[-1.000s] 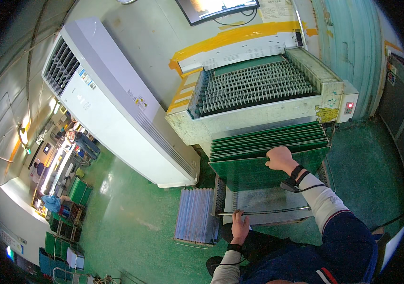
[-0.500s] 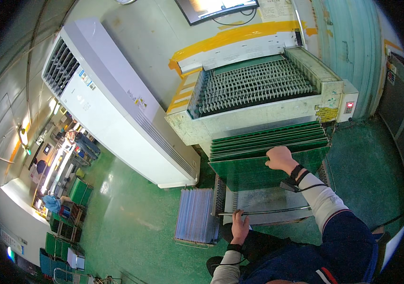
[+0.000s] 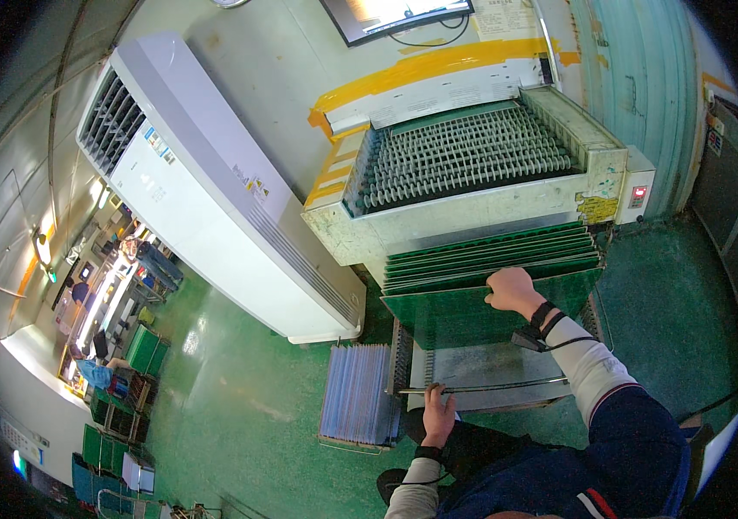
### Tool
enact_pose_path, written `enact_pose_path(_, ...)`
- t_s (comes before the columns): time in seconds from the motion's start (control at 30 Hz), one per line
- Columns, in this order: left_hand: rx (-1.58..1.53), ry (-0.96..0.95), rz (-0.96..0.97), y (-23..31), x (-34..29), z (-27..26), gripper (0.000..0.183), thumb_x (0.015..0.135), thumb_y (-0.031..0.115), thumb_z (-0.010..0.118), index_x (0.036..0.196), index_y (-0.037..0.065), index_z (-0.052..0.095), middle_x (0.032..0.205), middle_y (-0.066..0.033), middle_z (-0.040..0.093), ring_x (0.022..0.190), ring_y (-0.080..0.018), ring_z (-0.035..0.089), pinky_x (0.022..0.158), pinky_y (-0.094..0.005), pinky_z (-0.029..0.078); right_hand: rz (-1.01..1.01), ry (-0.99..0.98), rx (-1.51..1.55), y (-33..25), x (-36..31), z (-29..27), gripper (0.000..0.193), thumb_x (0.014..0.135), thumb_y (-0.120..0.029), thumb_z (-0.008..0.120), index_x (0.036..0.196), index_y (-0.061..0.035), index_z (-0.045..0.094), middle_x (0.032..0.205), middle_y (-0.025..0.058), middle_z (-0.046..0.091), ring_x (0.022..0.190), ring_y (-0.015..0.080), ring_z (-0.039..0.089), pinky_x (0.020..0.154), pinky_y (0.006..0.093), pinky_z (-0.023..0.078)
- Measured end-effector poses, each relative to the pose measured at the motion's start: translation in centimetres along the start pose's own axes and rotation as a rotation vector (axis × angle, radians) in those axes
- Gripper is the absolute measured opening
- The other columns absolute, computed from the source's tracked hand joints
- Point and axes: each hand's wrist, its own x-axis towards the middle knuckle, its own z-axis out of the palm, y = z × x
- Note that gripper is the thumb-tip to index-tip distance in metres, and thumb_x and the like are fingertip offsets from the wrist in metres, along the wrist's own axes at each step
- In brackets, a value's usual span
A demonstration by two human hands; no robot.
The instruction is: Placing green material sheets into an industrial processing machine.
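Note:
Several green panels (image 3: 472, 307), probably circuit boards, stand on edge in a row in a rack (image 3: 402, 359) in front of me. My right hand (image 3: 514, 291) grips the top edge of the nearest panel, fingers curled over it. Lower down, my left hand (image 3: 439, 417) holds the metal bar (image 3: 490, 387) across the rack's near side, close to its left end. A pale flat surface (image 3: 481, 368) shows between the bar and the panels. The undersides of both hands' fingers are partly hidden.
Behind the rack stands a roller conveyor machine (image 3: 472, 160) with a control box (image 3: 637, 186) at its right. A tall white air conditioner (image 3: 222, 190) is to the left. A smaller rack of bluish panels (image 3: 356, 394) sits on the floor. People work at a far-left bench (image 3: 105, 294).
Both my hands and the panels stay in place. Far off at the left, people by the bench have shifted slightly.

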Motion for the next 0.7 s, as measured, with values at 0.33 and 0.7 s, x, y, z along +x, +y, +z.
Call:
enact_pose_path(0.33, 0.003, -0.003, 0.015, 0.12, 0.07, -0.02, 0.039, 0.094, 0.021, 0.067, 0.129, 0.006, 0.056, 0.139, -0.0196, 0.052, 0.127, -0.0421, 0.053, 0.102, -0.0448, 0.049, 0.016, -0.017, -0.003, -0.02, -0.06, -0.18, 0.031, 0.076, -0.036, 0.077, 0.086, -0.0064, 0.077, 0.085, 0.0165, 0.074, 0.086, 0.0361, 0.072, 0.075, 0.0482, 0.058)
enact_pose_path(0.7, -0.004, 0.008, 0.028, -0.17, 0.07, 0.20, 0.037, 0.096, 0.021, 0.065, 0.128, 0.005, 0.057, 0.137, -0.0204, 0.053, 0.127, -0.0427, 0.053, 0.103, -0.0455, 0.047, 0.032, -0.082, -0.019, -0.02, 0.15, -0.24, 0.032, 0.080, -0.037, 0.075, 0.091, -0.0073, 0.076, 0.088, 0.0152, 0.074, 0.089, 0.0354, 0.072, 0.078, 0.0480, 0.057)
